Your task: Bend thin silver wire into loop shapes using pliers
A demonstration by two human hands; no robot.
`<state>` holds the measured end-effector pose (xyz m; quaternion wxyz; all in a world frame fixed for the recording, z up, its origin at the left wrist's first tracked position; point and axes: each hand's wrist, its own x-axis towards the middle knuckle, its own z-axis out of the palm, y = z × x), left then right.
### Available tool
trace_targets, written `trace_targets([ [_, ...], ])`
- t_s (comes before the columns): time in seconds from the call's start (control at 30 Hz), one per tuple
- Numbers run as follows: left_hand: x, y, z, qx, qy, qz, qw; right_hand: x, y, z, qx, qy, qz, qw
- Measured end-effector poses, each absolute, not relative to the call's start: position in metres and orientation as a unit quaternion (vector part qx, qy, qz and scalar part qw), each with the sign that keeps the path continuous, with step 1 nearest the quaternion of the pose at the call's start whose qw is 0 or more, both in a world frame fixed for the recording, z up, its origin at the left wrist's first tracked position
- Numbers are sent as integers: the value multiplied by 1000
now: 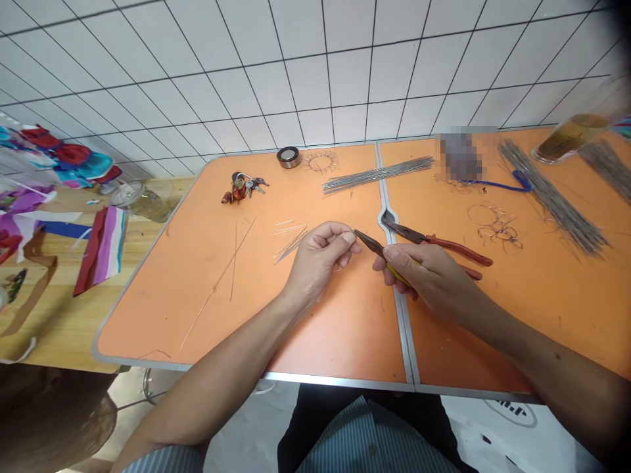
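Note:
My right hand (pixel 419 269) is closed around needle-nose pliers (pixel 371 243) with yellow handles, their dark jaws pointing left. The jaw tips meet the fingertips of my left hand (pixel 328 253), which pinches what looks like a thin wire, mostly hidden by the fingers. Just left of that hand lie several short cut wires (pixel 290 244). Two longer wires (pixel 235 263) cross each other farther left. Behind my right hand rests a second pair of pliers (pixel 444 243) with red handles, its jaws over the hole in the table's seam.
On the orange folding table (pixel 345 335) are a tape roll (pixel 288 157), keys (pixel 246 186), a wire ring (pixel 320 162), wire bundles (pixel 377 175) (pixel 555 197), tangled wire loops (pixel 495 226) and a cup of brown liquid (pixel 572 138). Ribbons (pixel 101 249) and a jar (pixel 140 199) occupy the wooden table.

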<state>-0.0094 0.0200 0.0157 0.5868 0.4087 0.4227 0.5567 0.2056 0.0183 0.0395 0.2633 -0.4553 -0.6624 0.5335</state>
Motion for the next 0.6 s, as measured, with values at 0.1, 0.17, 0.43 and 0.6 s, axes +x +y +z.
trace_targets([
  [0.1,-10,19,15,412,420,556,587,205,18,39,-451,-649,551,268],
  [0.17,-9,18,14,413,422,553,588,204,17,40,-452,-642,558,270],
  [0.43,-9,19,13,421,423,553,582,203,16,43,-448,-598,610,263],
  [0.6,-11,22,11,420,408,557,589,203,17,44,-432,-563,662,243],
])
